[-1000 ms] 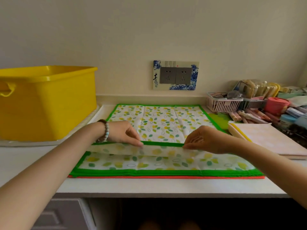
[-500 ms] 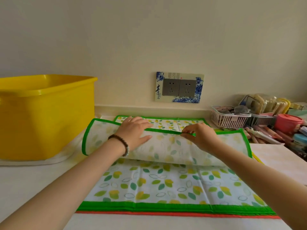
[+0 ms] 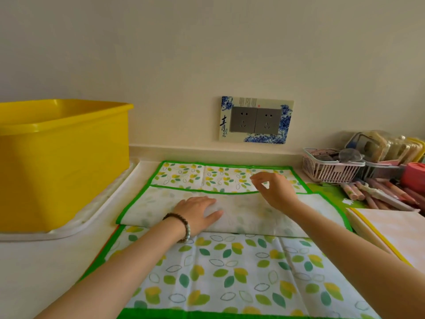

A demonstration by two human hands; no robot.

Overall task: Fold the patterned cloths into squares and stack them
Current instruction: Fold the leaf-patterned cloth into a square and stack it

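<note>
- A leaf-print cloth [image 3: 230, 272] lies flat on the surface [image 3: 34, 272], reaching its near edge.
- Across the middle lies a folded cloth band [image 3: 253, 217], pale side up.
- The left grip [image 3: 197, 210] presses flat on this band, fingers straight.
- The right grip [image 3: 273, 189] hovers over the band's far edge, fingers loosely curved, holding nothing.
- A yellow tub [image 3: 62, 171] stands at the far left corner.

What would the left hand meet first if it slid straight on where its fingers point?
Probably the green border of the folded-over flap, just beyond the left hand, then the cloth's far patterned strip. The right hand seems off that line.
</note>
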